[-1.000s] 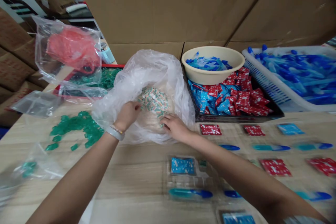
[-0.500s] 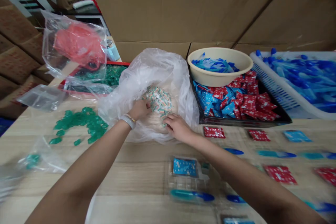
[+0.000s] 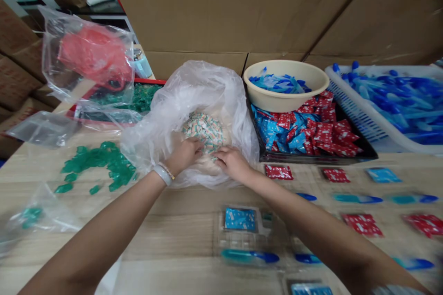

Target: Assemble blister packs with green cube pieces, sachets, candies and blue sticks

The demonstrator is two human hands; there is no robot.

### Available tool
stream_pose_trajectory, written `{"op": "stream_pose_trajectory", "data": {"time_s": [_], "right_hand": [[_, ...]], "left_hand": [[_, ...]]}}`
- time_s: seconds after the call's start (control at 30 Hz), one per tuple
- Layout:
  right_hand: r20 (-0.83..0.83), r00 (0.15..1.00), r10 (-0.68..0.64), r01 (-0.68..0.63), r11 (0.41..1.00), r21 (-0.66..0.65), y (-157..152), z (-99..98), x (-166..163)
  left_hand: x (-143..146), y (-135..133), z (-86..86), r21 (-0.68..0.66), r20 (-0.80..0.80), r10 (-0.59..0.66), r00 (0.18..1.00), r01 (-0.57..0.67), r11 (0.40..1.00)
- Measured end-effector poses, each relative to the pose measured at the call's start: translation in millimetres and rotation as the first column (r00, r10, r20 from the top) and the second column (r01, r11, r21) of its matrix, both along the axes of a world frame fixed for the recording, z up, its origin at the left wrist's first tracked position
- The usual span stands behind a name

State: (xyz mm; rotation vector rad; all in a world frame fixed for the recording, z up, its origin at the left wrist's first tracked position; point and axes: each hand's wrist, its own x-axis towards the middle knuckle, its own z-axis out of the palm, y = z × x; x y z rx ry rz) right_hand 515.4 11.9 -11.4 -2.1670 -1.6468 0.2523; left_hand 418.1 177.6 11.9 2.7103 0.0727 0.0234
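Observation:
A crumpled clear plastic bag point(image 3: 166, 97) lies open on the table, holding a pile of small white pieces with green and orange print point(image 3: 207, 128). My left hand point(image 3: 185, 153) reaches into it at the near side of the pile, its fingers curled together; what they hold, if anything, is hidden. Close by on the right, my right hand point(image 3: 233, 162) has its thumb and fingers pinched at a small printed piece point(image 3: 215, 158). Both hands touch the bag's contents, with their fingertips a short gap apart.
Green translucent pieces point(image 3: 100, 163) lie left of the bag. Right of it stand a black tray point(image 3: 311, 160) of red and blue packets, a cream bowl point(image 3: 287, 99) and a white basket point(image 3: 377, 120) of blue items. Clear blister trays point(image 3: 242, 242) with packets cover the right foreground.
My left hand has moved right and nearer to me, closer to my right hand. My right hand stays at the near edge of the pile. The whole view has shifted slightly.

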Motion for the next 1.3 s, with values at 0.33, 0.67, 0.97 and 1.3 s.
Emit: {"op": "stream_pose_trajectory", "data": {"time_s": [0.33, 0.67, 0.97, 1.3], "right_hand": [[0.303, 0.951, 0.056, -0.027, 0.995, -0.099, -6, 15.1, -5], [0.246, 0.969, -0.016, 0.034, 0.997, -0.07, -16, 10.5, 2], [0.211, 0.977, -0.02, 0.04, 0.995, -0.09, -17, 12.5, -1], [0.15, 0.989, -0.006, 0.01, 1.0, -0.022, -11, 12.0, 2]], "left_hand": [[4, 0, -3.2, 0.022, -0.022, -0.001, 1.0, 0.002, 1.0], [0, -22, -0.5, -0.203, -0.065, 0.095, 0.993, -0.106, 0.973], [0, -44, 8.3, -0.295, -0.053, -0.044, 0.998, 0.026, 0.955], [-2, -34, 3.2, -0.312, -0.012, -0.098, 0.995, 0.089, 0.946]]}}
